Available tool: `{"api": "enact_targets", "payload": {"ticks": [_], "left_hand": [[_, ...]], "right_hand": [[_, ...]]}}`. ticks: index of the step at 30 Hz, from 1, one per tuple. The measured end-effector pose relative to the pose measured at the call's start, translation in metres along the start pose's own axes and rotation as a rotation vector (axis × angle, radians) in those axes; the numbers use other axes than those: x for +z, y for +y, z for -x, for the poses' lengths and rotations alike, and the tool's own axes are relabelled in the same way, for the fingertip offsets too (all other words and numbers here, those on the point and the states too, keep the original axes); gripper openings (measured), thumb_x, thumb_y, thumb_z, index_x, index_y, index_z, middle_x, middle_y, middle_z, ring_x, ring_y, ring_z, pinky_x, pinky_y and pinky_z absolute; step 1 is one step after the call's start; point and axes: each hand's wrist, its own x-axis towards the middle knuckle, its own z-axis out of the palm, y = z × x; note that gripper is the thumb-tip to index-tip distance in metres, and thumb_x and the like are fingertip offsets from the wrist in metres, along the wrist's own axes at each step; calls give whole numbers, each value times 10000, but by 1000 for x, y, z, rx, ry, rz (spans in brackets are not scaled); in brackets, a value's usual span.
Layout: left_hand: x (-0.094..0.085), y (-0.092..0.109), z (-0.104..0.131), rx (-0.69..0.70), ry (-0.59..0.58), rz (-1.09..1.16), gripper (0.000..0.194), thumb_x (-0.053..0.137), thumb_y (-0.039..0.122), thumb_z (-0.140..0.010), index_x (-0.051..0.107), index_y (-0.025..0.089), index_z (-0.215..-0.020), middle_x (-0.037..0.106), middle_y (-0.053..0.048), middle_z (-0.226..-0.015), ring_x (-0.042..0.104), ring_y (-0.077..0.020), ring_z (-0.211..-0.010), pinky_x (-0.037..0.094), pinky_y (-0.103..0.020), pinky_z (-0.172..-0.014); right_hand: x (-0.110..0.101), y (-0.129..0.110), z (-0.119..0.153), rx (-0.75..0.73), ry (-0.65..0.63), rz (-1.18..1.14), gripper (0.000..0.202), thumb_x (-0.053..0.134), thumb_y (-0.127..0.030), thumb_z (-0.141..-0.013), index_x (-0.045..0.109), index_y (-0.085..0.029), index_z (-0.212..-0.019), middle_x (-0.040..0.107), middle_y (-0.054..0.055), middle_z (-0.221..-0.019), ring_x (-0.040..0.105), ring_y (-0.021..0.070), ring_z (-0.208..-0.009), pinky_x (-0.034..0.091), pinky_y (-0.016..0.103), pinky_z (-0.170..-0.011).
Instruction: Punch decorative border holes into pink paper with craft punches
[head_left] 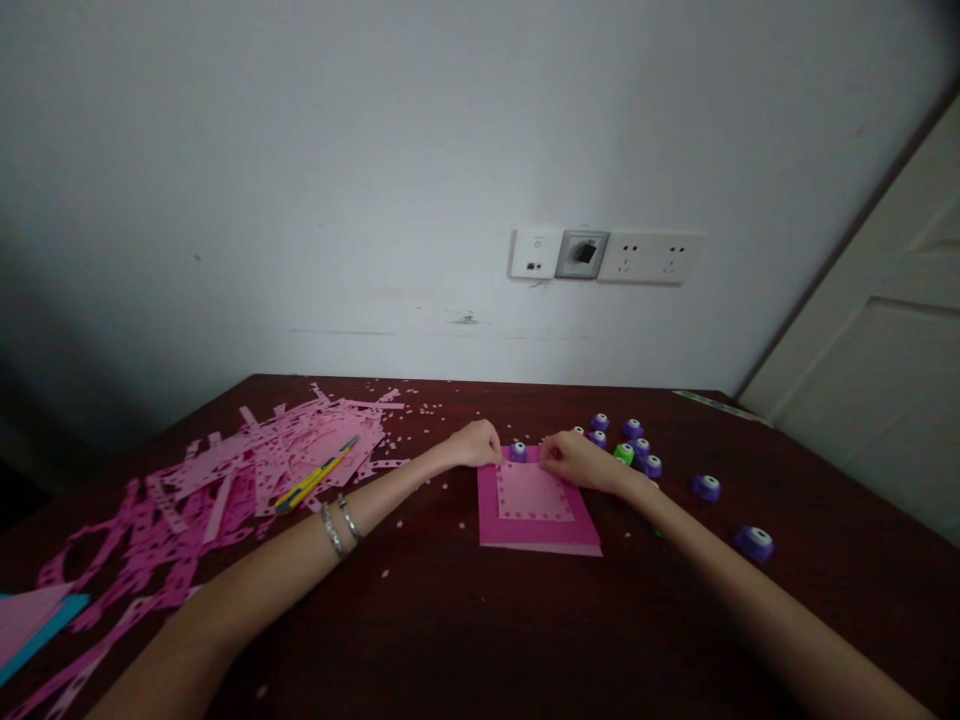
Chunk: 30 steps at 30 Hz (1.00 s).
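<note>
A light pink paper square (534, 490) with small punched shapes along its edges lies on a larger dark pink sheet (488, 510). Another light pink sheet shows beneath at the near edge. My left hand (474, 444) is closed, its fingers pinching at the square's far left corner. At the far right corner, my right hand (581, 461) also has its fingers pressed together on the light pink square. Between both hands, a small purple craft punch (518, 452) with a white top sits at the far edge of the papers.
Several purple punches (652, 466) and a green one (624, 453) stand to the right. At left lies a heap of pink punched strips (255, 460) with a yellow utility knife (315, 478) on it. Paper bits dot the dark table (420, 620); the wall (375, 200) rises behind.
</note>
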Motion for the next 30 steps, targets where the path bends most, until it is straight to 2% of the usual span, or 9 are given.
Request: {"api": "enact_targets", "payload": {"ticks": [6, 30], "left_hand": [[-2, -1, -3, 17, -9, 2, 166, 618, 285, -632, 681, 132, -618, 628, -26, -607, 537, -118, -584, 370, -213, -525], [-4, -3, -9, 59, -36, 31, 156, 658, 283, -609, 676, 135, -563, 596, -7, -528, 485, -90, -513, 362, -212, -521]], "right_hand": [[-1, -4, 0, 46, 16, 3, 108, 503, -138, -681, 585, -151, -612, 622, 40, -607, 523, 128, -551, 339, 230, -517], [2, 4, 1, 48, 18, -98, 158, 469, -157, -713, 613, -140, -651, 620, 39, -602, 532, 138, -548, 361, 238, -508]]}}
